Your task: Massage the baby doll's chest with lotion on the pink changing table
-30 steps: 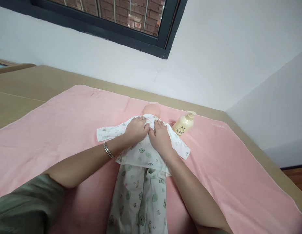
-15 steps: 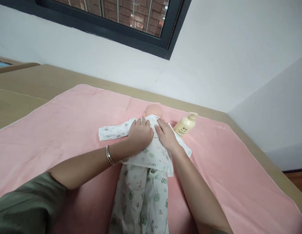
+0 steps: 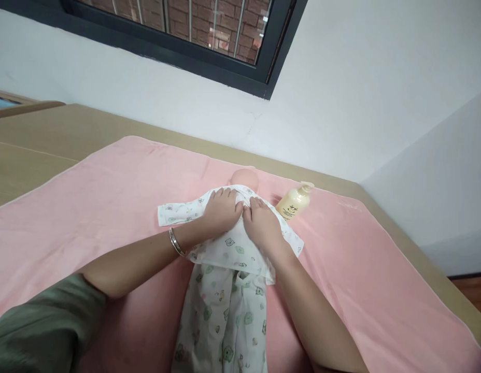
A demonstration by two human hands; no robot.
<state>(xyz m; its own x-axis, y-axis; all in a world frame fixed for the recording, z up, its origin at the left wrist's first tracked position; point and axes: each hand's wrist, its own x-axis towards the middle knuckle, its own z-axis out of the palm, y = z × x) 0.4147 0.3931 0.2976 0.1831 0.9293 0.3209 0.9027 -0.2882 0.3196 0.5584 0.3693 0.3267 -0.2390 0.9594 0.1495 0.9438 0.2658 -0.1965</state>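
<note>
Working on the pink blanket (image 3: 108, 207), I keep the doll (image 3: 244, 178) flat on its back beneath both hands. Its printed top (image 3: 228, 246) should close best, I judge, with even pressure and the edges drawn together at the chest. My left hand (image 3: 222, 212) and right hand (image 3: 262, 225) press flat, fingers spread, gripping nothing. A lotion bottle (image 3: 295, 201) lies just beyond my right hand.

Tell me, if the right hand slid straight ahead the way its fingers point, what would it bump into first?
The right hand lies on the printed baby top, fingers aimed up toward the collar. Going straight on, it would probably meet the doll's head first, though depth is hard to judge.
</note>
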